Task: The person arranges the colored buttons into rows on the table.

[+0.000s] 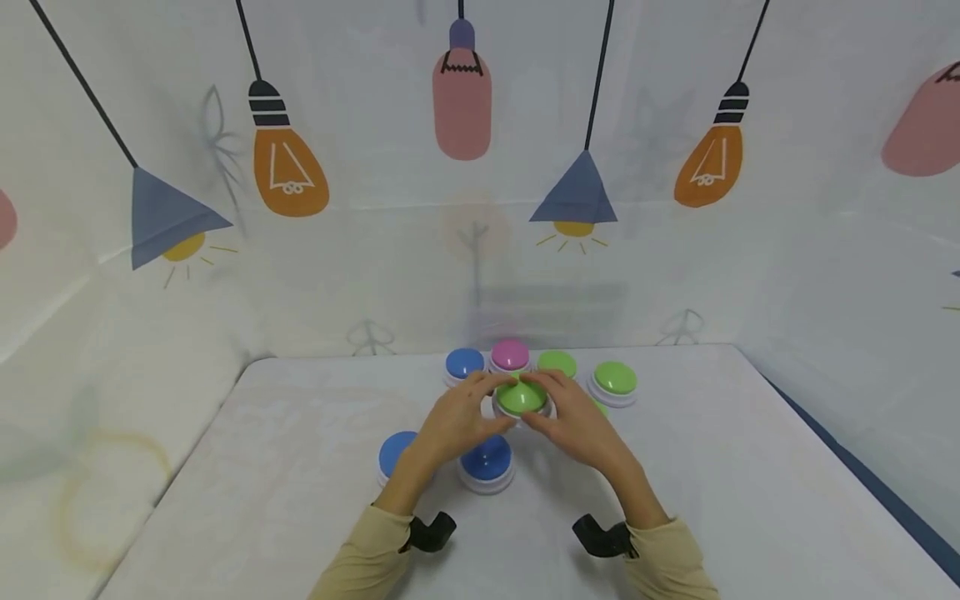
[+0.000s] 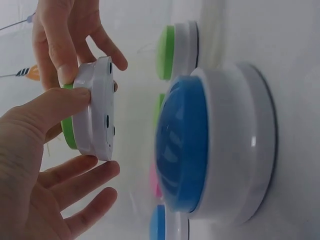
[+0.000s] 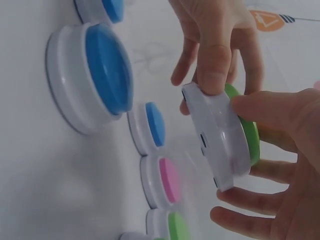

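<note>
Between both hands is a green-topped push button (image 1: 522, 397) with a white base, lifted off the table, its underside showing small dark holes in the left wrist view. My left hand (image 1: 459, 419) grips its left side with thumb and fingers. The right hand (image 1: 574, 422) grips the opposite side the same way. Just below the hands on the table stands a blue push button (image 1: 487, 460), with another blue button (image 1: 395, 454) to its left, partly behind the left wrist. Beyond the hands are a blue button (image 1: 464, 363) and a pink button (image 1: 510, 356).
Green buttons stand at the back, one (image 1: 557, 363) beside the pink button and one (image 1: 616, 379) farther right; another is mostly hidden behind the right hand. A white cloth covers the table (image 1: 300, 475). Behind it hangs a white curtain (image 1: 375, 275) printed with lamps.
</note>
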A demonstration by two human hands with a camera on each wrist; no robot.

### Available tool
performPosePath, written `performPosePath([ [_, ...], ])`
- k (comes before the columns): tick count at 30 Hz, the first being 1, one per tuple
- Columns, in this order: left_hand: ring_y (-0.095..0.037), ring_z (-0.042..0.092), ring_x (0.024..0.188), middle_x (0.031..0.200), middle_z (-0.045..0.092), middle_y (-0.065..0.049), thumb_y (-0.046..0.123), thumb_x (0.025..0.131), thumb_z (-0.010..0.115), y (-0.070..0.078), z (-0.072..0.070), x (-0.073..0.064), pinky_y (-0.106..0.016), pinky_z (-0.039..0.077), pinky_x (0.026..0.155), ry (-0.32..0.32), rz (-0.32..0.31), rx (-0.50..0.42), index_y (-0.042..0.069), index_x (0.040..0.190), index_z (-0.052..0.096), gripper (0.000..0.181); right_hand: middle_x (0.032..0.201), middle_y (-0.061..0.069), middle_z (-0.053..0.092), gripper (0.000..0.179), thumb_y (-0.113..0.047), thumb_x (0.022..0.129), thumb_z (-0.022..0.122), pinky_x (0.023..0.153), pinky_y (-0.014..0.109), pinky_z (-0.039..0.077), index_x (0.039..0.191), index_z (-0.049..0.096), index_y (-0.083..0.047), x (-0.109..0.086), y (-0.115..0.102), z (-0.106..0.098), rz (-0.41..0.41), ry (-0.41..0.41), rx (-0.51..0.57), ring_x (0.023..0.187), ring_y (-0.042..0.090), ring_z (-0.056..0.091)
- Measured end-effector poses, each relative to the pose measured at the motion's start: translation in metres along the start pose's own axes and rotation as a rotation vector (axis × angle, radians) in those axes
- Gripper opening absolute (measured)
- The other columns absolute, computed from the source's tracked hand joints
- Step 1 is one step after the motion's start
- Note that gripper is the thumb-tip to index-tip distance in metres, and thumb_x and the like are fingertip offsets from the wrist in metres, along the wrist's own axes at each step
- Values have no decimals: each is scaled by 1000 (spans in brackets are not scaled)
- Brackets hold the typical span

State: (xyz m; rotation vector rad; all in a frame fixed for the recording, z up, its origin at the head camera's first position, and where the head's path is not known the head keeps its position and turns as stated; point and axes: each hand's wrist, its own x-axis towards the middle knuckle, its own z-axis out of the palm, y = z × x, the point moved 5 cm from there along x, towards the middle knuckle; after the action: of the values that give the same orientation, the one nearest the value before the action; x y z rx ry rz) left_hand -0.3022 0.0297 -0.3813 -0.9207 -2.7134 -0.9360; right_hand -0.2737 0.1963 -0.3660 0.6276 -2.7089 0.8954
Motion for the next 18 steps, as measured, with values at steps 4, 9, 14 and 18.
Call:
performPosePath([
  [4,-25,64,105,122,59,-2,36,87,76,6,5,-4,-40,55,85,-8,22,9,23,136,57,54,139,9,54,52,-21,89,74,106,51,43,137,56,-11,-9,2,-1,-5,4,2,131,30,50],
  [9,-24,65,101,119,61,-2,37,86,76,14,11,-5,-38,55,83,2,70,43,23,135,58,54,135,9,57,52,-19,88,76,104,49,46,135,57,-8,-19,7,-5,-21,17,-20,127,28,54],
  [14,-20,65,99,122,62,-2,38,84,78,20,24,-5,-34,55,82,-18,98,87,24,134,58,56,134,9,58,52,-21,88,75,101,49,48,135,57,-9,-34,14,-8,15,4,-33,124,28,56],
  [18,-17,65,92,119,64,-2,41,83,78,28,34,-4,-31,55,77,-24,130,152,24,134,59,57,132,8,58,52,-22,88,75,98,50,49,135,57,-10,-46,20,-11,45,-15,-30,121,28,58],
])
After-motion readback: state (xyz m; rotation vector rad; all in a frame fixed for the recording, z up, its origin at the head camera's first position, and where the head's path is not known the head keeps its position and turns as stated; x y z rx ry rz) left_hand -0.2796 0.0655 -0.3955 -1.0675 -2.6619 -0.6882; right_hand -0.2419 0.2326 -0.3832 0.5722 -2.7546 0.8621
